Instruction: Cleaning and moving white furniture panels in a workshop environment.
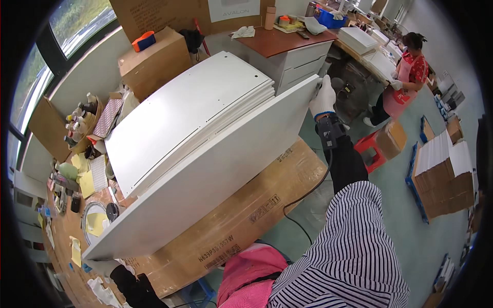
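Observation:
A long white panel (213, 172) stands tilted on its edge, held at both ends by my gloved hands. My right hand (323, 98) grips its far right end, with the fingers wrapped round the edge. At the near left corner is my left hand (104, 267), closed on the panel, its fingers partly hidden. Behind the held panel lies a stack of white panels (185, 102), the top one showing small drilled holes. Under the held panel is a flat cardboard box (267, 197) with printing on it.
Bottles (81, 120), papers and a round tray (92, 210) crowd the bench at left. A carton (154, 64) and a red-brown topped cabinet (287, 43) stand behind the stack. At right are a co-worker (405, 77), a red stool (368, 151) and a loaded pallet (441, 169).

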`<action>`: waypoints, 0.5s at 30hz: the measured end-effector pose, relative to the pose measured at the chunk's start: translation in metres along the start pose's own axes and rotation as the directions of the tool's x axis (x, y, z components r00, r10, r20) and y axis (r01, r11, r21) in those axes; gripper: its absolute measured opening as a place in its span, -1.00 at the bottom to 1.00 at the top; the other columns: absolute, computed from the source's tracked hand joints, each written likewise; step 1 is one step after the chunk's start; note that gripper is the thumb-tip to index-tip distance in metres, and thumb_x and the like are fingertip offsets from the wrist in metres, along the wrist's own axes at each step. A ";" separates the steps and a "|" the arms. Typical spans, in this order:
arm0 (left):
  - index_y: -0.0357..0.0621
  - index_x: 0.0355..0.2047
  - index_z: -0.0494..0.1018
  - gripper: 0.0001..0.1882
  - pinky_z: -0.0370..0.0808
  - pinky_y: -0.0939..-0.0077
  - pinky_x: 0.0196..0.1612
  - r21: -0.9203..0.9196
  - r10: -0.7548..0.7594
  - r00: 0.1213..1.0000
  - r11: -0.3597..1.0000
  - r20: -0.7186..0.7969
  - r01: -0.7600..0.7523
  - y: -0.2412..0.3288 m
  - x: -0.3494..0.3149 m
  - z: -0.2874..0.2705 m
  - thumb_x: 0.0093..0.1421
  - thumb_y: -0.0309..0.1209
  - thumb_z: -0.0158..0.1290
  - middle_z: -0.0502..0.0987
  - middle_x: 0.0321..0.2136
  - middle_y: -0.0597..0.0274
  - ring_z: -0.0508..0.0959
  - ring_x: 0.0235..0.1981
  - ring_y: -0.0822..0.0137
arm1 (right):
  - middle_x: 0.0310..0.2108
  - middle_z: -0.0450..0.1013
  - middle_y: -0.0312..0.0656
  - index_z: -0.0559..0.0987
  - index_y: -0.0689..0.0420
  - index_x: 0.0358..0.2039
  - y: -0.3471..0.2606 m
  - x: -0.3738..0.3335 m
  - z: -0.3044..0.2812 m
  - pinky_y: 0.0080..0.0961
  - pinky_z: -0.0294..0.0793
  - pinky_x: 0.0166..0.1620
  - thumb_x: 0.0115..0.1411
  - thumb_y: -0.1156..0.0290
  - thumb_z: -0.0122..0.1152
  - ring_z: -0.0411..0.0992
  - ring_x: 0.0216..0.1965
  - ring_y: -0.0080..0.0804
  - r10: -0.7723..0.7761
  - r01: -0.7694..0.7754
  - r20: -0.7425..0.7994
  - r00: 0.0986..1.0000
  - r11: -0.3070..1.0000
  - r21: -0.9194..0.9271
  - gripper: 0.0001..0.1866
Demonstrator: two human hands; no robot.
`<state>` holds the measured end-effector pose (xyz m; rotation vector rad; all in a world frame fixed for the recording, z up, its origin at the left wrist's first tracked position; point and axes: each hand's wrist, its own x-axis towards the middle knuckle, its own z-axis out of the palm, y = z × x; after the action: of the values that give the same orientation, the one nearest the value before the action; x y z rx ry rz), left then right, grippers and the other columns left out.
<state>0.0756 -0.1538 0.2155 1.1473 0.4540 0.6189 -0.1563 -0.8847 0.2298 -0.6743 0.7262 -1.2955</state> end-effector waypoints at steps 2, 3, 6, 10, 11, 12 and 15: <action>-0.05 -0.14 0.48 -0.52 0.41 0.26 0.04 -0.014 -0.040 0.999 0.999 -0.017 0.040 0.023 -0.007 0.008 0.25 0.10 0.01 0.49 -0.12 0.15 0.48 -0.01 0.21 | -0.30 0.51 -0.24 0.54 0.12 -0.23 -0.005 -0.009 0.007 -0.29 0.46 -0.10 0.31 0.05 0.12 0.47 -0.23 -0.29 0.001 -0.003 -0.062 0.998 0.999 -0.035 -0.65; -0.03 -0.23 0.46 -0.54 0.42 0.26 0.00 -0.032 -0.066 0.997 0.997 -0.028 0.065 0.026 0.006 -0.001 0.23 0.12 0.01 0.48 -0.19 0.19 0.49 -0.08 0.23 | -0.31 0.51 -0.25 0.53 0.10 -0.25 -0.006 -0.014 0.013 -0.27 0.47 -0.13 0.31 0.05 0.12 0.47 -0.25 -0.29 0.004 -0.013 -0.115 0.993 0.997 -0.079 -0.66; 0.02 -0.39 0.39 -0.56 0.43 0.30 -0.14 -0.093 -0.089 0.995 0.992 -0.038 0.085 0.033 0.046 -0.033 0.20 0.14 0.02 0.44 -0.37 0.30 0.48 -0.27 0.28 | -0.44 0.47 -0.22 0.48 0.07 -0.32 -0.019 -0.028 0.019 -0.15 0.46 -0.25 0.33 0.08 0.07 0.45 -0.39 -0.25 0.002 0.001 -0.164 0.986 1.000 0.015 -0.69; 0.08 -0.49 0.36 -0.60 0.40 0.35 -0.36 -0.246 -0.116 0.890 0.938 0.441 0.244 0.037 0.089 -0.103 0.18 0.11 0.05 0.41 -0.59 0.41 0.44 -0.53 0.31 | -0.53 0.40 -0.19 0.39 0.01 -0.37 -0.026 -0.019 -0.014 -0.09 0.43 -0.35 0.37 0.06 -0.08 0.37 -0.54 -0.23 0.053 -0.069 0.083 0.995 0.976 0.208 -0.69; 0.09 -0.49 0.37 -0.60 0.44 0.29 -0.25 -0.238 -0.048 0.541 0.862 0.840 0.447 0.037 0.112 -0.135 0.12 0.11 0.12 0.46 -0.52 0.37 0.50 -0.44 0.26 | -0.53 0.40 -0.19 0.39 0.01 -0.37 -0.019 -0.032 -0.009 -0.09 0.43 -0.35 0.37 0.06 -0.08 0.37 -0.54 -0.23 0.069 -0.086 0.089 0.994 0.974 0.208 -0.69; 0.07 -0.60 0.34 -0.54 0.38 0.36 -0.47 -0.278 -0.147 0.829 0.898 0.539 0.340 0.021 0.069 -0.109 0.18 0.13 0.05 0.29 -0.77 0.43 0.36 -0.71 0.31 | -0.55 0.37 -0.19 0.36 0.00 -0.38 -0.024 -0.047 -0.017 -0.09 0.41 -0.39 0.38 0.04 -0.12 0.34 -0.57 -0.24 0.063 -0.068 0.040 0.997 0.985 0.158 -0.68; 0.06 -0.61 0.34 -0.49 0.25 0.45 -0.63 -0.277 0.003 0.915 0.954 0.404 0.119 0.028 0.035 -0.122 0.24 0.18 -0.06 0.17 -0.84 0.46 0.19 -0.81 0.37 | -0.56 0.42 -0.13 0.36 0.13 -0.37 -0.032 -0.058 -0.028 -0.29 0.44 -0.54 0.35 -0.06 -0.11 0.41 -0.61 -0.20 -0.079 0.090 -0.135 0.988 0.993 0.077 -0.55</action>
<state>0.0192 -0.0382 0.1978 0.9362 0.0382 0.3679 -0.2041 -0.8337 0.2437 -0.5616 0.7526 -1.4505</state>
